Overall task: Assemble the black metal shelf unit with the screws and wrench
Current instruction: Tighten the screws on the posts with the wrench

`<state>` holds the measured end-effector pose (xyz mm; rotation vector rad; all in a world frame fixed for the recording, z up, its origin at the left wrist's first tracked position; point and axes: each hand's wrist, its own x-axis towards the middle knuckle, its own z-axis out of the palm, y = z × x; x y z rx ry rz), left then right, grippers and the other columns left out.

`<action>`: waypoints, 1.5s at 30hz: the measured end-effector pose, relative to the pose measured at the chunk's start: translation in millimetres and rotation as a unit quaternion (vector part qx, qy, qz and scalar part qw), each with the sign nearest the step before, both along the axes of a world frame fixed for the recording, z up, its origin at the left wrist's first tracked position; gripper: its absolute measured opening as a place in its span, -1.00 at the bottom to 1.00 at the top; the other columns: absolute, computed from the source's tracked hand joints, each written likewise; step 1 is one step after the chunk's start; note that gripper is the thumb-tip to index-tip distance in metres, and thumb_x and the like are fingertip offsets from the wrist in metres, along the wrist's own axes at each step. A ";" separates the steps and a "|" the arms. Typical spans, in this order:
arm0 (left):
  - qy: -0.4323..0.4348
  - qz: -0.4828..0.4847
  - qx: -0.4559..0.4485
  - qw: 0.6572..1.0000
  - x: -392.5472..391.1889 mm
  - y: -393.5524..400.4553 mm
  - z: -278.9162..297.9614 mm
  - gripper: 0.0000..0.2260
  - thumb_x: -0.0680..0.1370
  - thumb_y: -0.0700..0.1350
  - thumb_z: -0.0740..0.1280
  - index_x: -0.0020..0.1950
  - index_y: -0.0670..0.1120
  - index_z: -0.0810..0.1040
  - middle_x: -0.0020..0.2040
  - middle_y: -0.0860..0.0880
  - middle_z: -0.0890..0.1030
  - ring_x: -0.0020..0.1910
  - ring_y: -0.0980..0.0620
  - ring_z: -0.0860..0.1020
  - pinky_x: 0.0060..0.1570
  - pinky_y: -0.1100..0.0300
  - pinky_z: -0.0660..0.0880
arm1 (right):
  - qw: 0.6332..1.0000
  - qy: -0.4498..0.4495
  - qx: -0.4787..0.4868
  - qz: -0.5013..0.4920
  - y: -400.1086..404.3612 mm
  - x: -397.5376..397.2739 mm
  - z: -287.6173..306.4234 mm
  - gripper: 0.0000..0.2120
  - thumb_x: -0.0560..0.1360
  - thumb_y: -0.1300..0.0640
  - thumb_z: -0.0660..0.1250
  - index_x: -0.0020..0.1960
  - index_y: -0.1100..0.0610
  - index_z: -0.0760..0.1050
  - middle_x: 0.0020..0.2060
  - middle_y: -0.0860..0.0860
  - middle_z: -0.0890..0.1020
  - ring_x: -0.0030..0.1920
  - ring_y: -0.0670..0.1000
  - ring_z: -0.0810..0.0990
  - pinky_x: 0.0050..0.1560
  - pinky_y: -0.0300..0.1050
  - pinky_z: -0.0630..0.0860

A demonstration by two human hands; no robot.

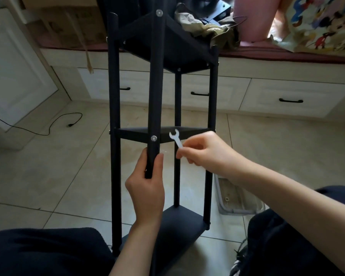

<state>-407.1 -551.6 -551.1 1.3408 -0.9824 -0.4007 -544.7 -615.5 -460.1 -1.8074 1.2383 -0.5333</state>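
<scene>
The black metal shelf unit (212, 100) stands upright on the tiled floor between my knees, with three shelves on its posts. My left hand (147, 188) grips the nearest post (156, 86) just below the middle shelf (131, 134). A silver screw (154, 138) sits in that post at the middle shelf, and another screw (159, 12) shows near its top. My right hand (205, 153) pinches the handle of a small silver wrench (176, 138), whose open jaw points up, a little to the right of the middle screw and apart from it.
A clear plastic tray (239, 200) with a small ring in it lies on the floor to the right of the shelf. White drawers (295, 96) run along the back under a bench piled with a cardboard box (68, 22), bags and cloth. A black cable (48, 126) lies at left.
</scene>
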 end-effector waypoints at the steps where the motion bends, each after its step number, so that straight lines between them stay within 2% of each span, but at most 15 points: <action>1: -0.004 0.001 0.001 1.000 -0.3 0.9 0.2 -0.65 0.56 0.24 0.28 0.17 0.05 0.62 -0.31 0.09 0.55 -0.39 0.01 0.52 -0.40 0.14 0.48 | 0.999 0.034 0.005 0.016 1.3 -0.7 -3.4 -0.83 0.56 0.03 0.35 -0.14 0.00 0.68 -0.39 -0.11 0.56 -0.42 -0.26 0.51 -0.39 -0.42 0.37; 3: -0.006 -0.001 0.004 1.000 -1.6 2.5 0.0 -0.70 0.58 0.19 0.29 0.18 0.06 0.62 -0.29 0.14 0.56 -0.36 0.07 0.54 -0.36 0.24 0.47 | 0.994 0.096 0.026 0.050 4.0 0.1 -10.6 -0.84 0.57 0.03 0.35 -0.09 0.04 0.67 -0.37 -0.14 0.56 -0.42 -0.35 0.52 -0.46 -0.49 0.33; 6: -0.001 -0.017 0.012 1.000 -6.0 2.4 1.3 -0.73 0.57 0.15 0.29 0.20 0.09 0.61 -0.26 0.19 0.58 -0.32 0.12 0.56 -0.30 0.30 0.48 | 0.988 0.141 0.034 0.062 3.9 5.8 -16.1 -0.82 0.60 0.06 0.30 -0.01 0.06 0.67 -0.32 -0.16 0.55 -0.36 -0.24 0.55 -0.47 -0.51 0.32; 9: 0.001 -0.030 0.015 0.999 -5.8 2.1 4.7 -0.67 0.56 0.19 0.28 0.22 0.07 0.62 -0.25 0.22 0.59 -0.31 0.16 0.56 -0.26 0.32 0.47 | 0.993 0.109 0.023 0.040 0.2 12.8 -13.8 -0.81 0.62 0.10 0.26 -0.03 0.04 0.65 -0.33 -0.20 0.52 -0.33 -0.23 0.51 -0.43 -0.49 0.33; 13: -0.013 -0.030 0.018 0.999 -1.7 1.3 9.5 -0.82 0.58 0.15 0.30 0.16 0.31 0.58 -0.27 0.24 0.60 -0.32 0.19 0.56 -0.28 0.35 0.47 | 0.998 0.051 0.042 0.020 -2.1 21.0 -10.8 -0.80 0.61 0.05 0.29 -0.14 -0.02 0.64 -0.39 -0.19 0.51 -0.41 -0.32 0.52 -0.37 -0.45 0.33; 14: -0.012 -0.029 0.019 0.999 -1.9 1.2 9.3 -0.82 0.58 0.13 0.30 0.16 0.29 0.59 -0.26 0.24 0.60 -0.32 0.19 0.56 -0.27 0.34 0.47 | 0.998 0.045 0.046 0.017 -1.7 22.5 -10.9 -0.78 0.60 0.04 0.30 -0.19 -0.04 0.62 -0.40 -0.17 0.53 -0.40 -0.29 0.53 -0.34 -0.42 0.35; 16: -0.006 -0.026 0.020 0.999 -3.0 1.4 8.3 -0.68 0.56 0.15 0.29 0.23 0.08 0.64 -0.26 0.21 0.61 -0.33 0.19 0.56 -0.26 0.31 0.48 | 0.998 0.038 0.055 0.014 -0.4 24.6 -10.9 -0.72 0.59 0.04 0.31 -0.29 -0.08 0.57 -0.40 -0.14 0.57 -0.36 -0.21 0.53 -0.31 -0.37 0.37; 19: -0.006 -0.023 0.015 1.000 -3.6 1.7 7.2 -0.57 0.55 0.18 0.29 0.28 -0.04 0.64 -0.26 0.19 0.61 -0.33 0.18 0.56 -0.27 0.32 0.47 | 0.998 0.026 0.061 0.001 1.0 27.7 -11.6 -0.75 0.59 0.04 0.32 -0.26 -0.08 0.59 -0.35 -0.11 0.62 -0.31 -0.19 0.55 -0.27 -0.34 0.40; 26: -0.008 -0.027 0.007 1.000 -5.6 5.4 9.2 -0.53 0.55 0.19 0.27 0.30 -0.08 0.62 -0.23 0.06 0.61 -0.33 0.18 0.53 -0.25 0.40 0.49 | 0.996 -0.022 0.070 -0.040 8.0 29.6 -18.5 -0.83 0.59 0.04 0.32 -0.02 0.03 0.69 -0.34 -0.13 0.63 -0.33 -0.24 0.55 -0.23 -0.34 0.41; 29: -0.011 -0.028 0.006 1.000 -5.2 8.0 9.3 -0.54 0.55 0.19 0.26 0.28 -0.07 0.63 -0.24 0.12 0.59 -0.35 0.18 0.54 -0.27 0.40 0.47 | 0.996 -0.023 0.066 -0.048 11.4 23.4 -21.0 -0.83 0.58 0.03 0.33 0.01 0.02 0.70 -0.34 -0.13 0.62 -0.29 -0.20 0.53 -0.25 -0.38 0.39; 32: -0.011 -0.033 0.015 0.999 -5.6 9.9 8.7 -0.59 0.57 0.16 0.27 0.27 -0.06 0.64 -0.25 0.17 0.58 -0.33 0.18 0.53 -0.24 0.31 0.50 | 0.996 -0.009 0.079 -0.047 15.2 19.2 -23.9 -0.84 0.58 0.02 0.33 -0.05 -0.03 0.69 -0.39 -0.15 0.59 -0.36 -0.25 0.52 -0.37 -0.47 0.35; 35: -0.010 -0.032 0.017 0.999 -5.6 11.5 9.6 -0.61 0.57 0.16 0.28 0.28 -0.01 0.63 -0.26 0.21 0.58 -0.33 0.18 0.54 -0.24 0.33 0.49 | 0.994 -0.012 0.094 -0.052 19.3 15.7 -25.8 -0.82 0.57 0.01 0.34 -0.15 -0.09 0.67 -0.39 -0.15 0.60 -0.40 -0.31 0.52 -0.44 -0.50 0.34; 40: -0.004 -0.038 0.010 0.999 -6.8 14.8 10.4 -0.55 0.55 0.22 0.27 0.26 -0.04 0.64 -0.28 0.24 0.57 -0.35 0.18 0.53 -0.30 0.35 0.46 | 0.991 -0.028 0.115 -0.060 22.5 13.5 -26.1 -0.80 0.56 -0.01 0.34 -0.21 -0.11 0.65 -0.39 -0.16 0.60 -0.31 -0.18 0.53 -0.37 -0.43 0.36; 43: -0.008 -0.035 0.013 0.999 -7.3 15.8 9.6 -0.60 0.56 0.21 0.27 0.23 0.01 0.65 -0.29 0.23 0.57 -0.36 0.18 0.54 -0.30 0.33 0.47 | 0.987 -0.050 0.135 -0.066 23.2 15.6 -26.9 -0.80 0.56 0.00 0.34 -0.21 -0.09 0.66 -0.42 -0.16 0.60 -0.25 -0.13 0.54 -0.31 -0.36 0.39; 45: -0.010 -0.031 0.011 0.999 -7.4 16.7 9.5 -0.60 0.55 0.21 0.27 0.24 0.02 0.65 -0.28 0.24 0.59 -0.37 0.19 0.55 -0.32 0.36 0.47 | 0.988 -0.057 0.127 -0.065 23.0 17.6 -27.0 -0.79 0.56 0.00 0.34 -0.23 -0.10 0.65 -0.44 -0.17 0.59 -0.27 -0.14 0.53 -0.35 -0.40 0.39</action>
